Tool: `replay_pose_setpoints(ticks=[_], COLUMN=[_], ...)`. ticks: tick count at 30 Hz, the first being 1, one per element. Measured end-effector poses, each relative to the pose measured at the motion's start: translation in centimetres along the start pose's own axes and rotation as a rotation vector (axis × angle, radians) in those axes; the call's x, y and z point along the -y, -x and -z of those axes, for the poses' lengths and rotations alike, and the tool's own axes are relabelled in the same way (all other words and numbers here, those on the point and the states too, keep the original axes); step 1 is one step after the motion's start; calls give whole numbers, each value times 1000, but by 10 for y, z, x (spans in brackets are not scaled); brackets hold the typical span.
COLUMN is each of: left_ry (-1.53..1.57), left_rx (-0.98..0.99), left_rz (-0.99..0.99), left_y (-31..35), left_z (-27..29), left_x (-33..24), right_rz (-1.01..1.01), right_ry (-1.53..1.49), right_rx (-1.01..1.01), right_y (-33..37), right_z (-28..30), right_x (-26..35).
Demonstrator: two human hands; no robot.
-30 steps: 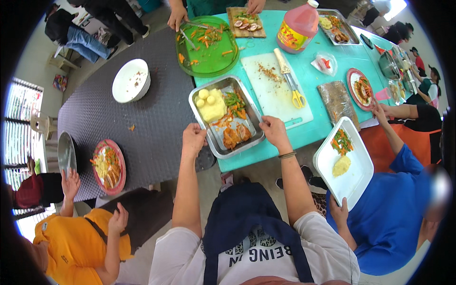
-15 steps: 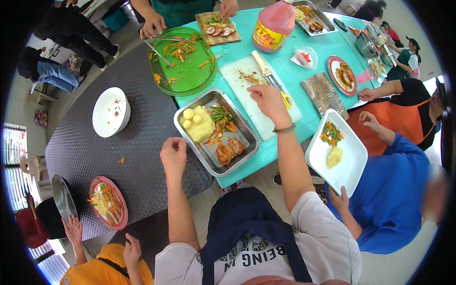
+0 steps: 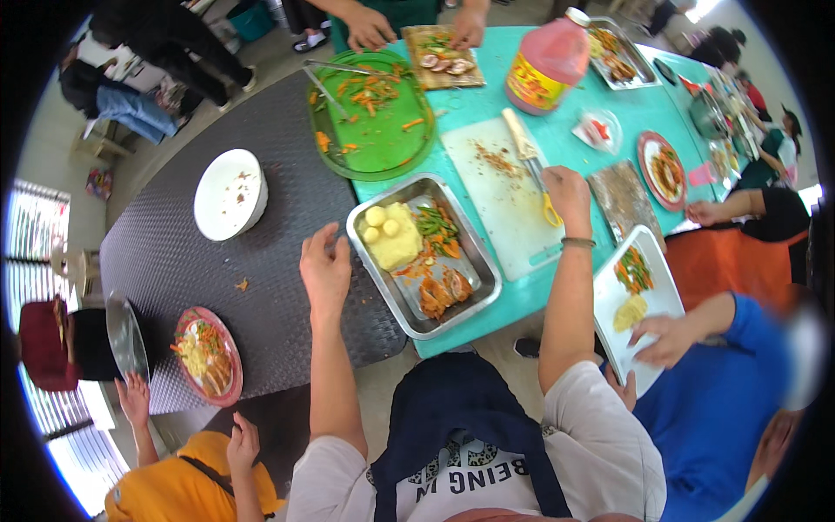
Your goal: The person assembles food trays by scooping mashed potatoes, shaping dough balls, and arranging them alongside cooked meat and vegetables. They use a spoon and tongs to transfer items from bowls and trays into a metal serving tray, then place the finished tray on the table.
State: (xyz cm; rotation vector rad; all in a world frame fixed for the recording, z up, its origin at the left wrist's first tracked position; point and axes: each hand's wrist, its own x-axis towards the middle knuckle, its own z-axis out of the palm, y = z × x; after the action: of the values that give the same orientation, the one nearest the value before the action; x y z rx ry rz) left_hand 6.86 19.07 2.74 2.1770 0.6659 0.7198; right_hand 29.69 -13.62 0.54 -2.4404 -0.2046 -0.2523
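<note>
My left hand (image 3: pixel 326 271) hovers over the dark tabletop, just left of a metal tray (image 3: pixel 372 280), its fingers apart and holding nothing. In the tray lie yellow mash (image 3: pixel 397 248) with several small balls on top, cut green and orange vegetables (image 3: pixel 439 228) and browned meat (image 3: pixel 445 294). My right hand (image 3: pixel 570 204) is curled at the right edge of a white cutting board (image 3: pixel 487 196), beside the yellow handle (image 3: pixel 550 211) of scissors. Its fingertips are hidden, so I cannot make out what they hold. A wooden-handled knife (image 3: pixel 517 132) rests on the board.
A green tray (image 3: pixel 391 143) with carrot scraps and tongs lies beyond. A white bowl (image 3: pixel 211 209) and a plated meal (image 3: pixel 224 396) are on the left. A pink jug (image 3: pixel 561 52) stands far right. At right, a blue-sleeved person holds a white tray (image 3: pixel 609 304).
My right hand has moved right across the board, past the scissors, and its fingers have curled. My left fingers have parted. The blue-sleeved person's hand now reaches over the white tray.
</note>
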Motion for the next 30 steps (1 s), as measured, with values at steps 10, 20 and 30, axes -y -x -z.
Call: replay_pose_setpoints(ticks=[10, 20, 30], left_ry=[-306, -284, -19], left_rx=[-107, 227, 129], left_rz=[-88, 183, 293], left_y=[-210, -305, -337], left_z=[-59, -146, -130], left_x=[25, 116, 123], right_rz=[131, 171, 271], right_ry=[-431, -309, -414], right_rx=[71, 83, 98], right_y=[45, 57, 61], right_z=[-13, -28, -47], right_x=[72, 44, 81])
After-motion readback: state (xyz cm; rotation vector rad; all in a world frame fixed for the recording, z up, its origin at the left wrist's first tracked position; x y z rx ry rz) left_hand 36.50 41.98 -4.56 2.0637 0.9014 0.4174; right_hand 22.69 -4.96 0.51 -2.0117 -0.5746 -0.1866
